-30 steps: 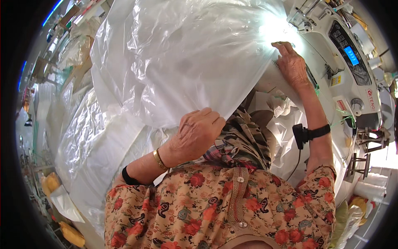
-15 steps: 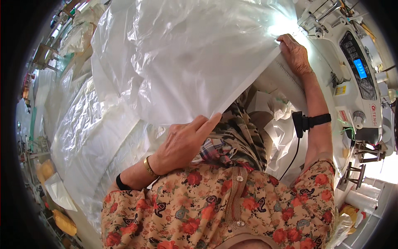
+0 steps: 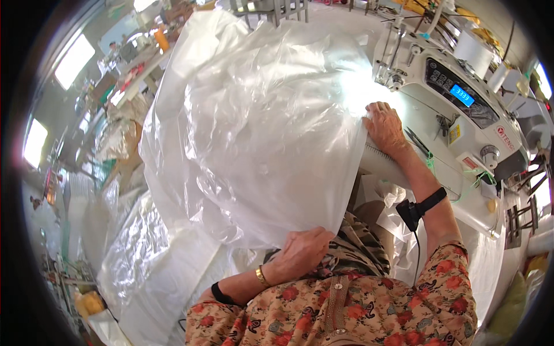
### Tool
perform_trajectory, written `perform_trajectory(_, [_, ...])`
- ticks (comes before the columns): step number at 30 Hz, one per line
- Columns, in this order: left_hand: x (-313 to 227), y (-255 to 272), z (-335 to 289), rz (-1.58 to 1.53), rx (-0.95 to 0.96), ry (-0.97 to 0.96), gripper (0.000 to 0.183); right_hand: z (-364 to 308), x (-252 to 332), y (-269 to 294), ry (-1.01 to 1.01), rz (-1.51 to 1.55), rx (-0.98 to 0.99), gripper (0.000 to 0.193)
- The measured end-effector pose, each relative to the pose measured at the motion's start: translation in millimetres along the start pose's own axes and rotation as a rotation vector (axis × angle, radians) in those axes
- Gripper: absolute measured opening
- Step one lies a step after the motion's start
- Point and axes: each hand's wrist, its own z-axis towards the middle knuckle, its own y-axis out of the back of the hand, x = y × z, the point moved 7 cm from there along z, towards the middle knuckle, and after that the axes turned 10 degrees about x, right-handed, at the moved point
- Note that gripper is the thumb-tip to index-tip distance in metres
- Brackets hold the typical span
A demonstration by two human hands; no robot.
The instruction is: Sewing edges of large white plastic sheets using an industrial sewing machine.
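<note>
A large sheet of translucent white plastic film (image 3: pixel 259 144) spreads in front of me, crinkled and shiny, its right edge drawn into a nearly straight line. My left hand (image 3: pixel 303 251) pinches the near corner of this edge close to my lap. At the far end of the same edge, my right hand (image 3: pixel 384 127) has its fingers curled over the film, beside the lit needle area of a white sewing machine (image 3: pixel 479 124). The fingertips of the right hand are partly lost in glare. Where the film passes the needle is hidden.
The machine bed (image 3: pixel 424 112) extends along my right, with a dark slender tool (image 3: pixel 418 142) lying on it. A white thread cone (image 3: pixel 474 51) stands behind the machine. More plastic film (image 3: pixel 138 254) lies heaped at my left. A grey stool (image 3: pixel 271 8) stands at the far side.
The view has tilted up, showing more of the room. The film's right edge now runs steeper between my hands, and both hands keep their hold on it.
</note>
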Motion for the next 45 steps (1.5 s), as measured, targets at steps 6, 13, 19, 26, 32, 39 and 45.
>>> perform_trajectory(6, [7.6,-3.9,11.7,0.165,0.053,-0.032,0.018,-4.3,-7.7,-6.9,-0.068,0.02,0.015,0.037])
perform_trajectory(13, [9.6,14.6,48.3,0.295,-0.02,-0.036,0.02,-9.9,-0.7,-3.2,0.002,0.09,0.057,0.043])
perform_trajectory(19, [20.9,23.1,97.3,0.35,-0.027,-0.025,0.011,-10.1,1.1,-3.4,-0.057,0.123,0.205,0.055])
perform_trajectory(26, [34.7,29.3,149.0,0.486,-0.033,0.048,0.009,-8.9,1.3,-2.1,-0.042,0.145,0.147,0.054])
perform_trajectory(32, [45.7,31.4,187.5,0.531,0.008,0.113,0.013,-9.3,0.7,-3.5,-0.036,0.14,0.138,0.05])
perform_trajectory(39, [42.1,38.5,231.6,0.509,-0.034,0.045,0.009,-10.8,-4.2,-5.5,-0.045,0.133,0.007,0.028])
perform_trajectory(45, [56.6,48.1,254.8,0.533,-0.078,0.064,0.008,-6.4,3.7,-3.5,-0.105,0.076,0.254,0.023])
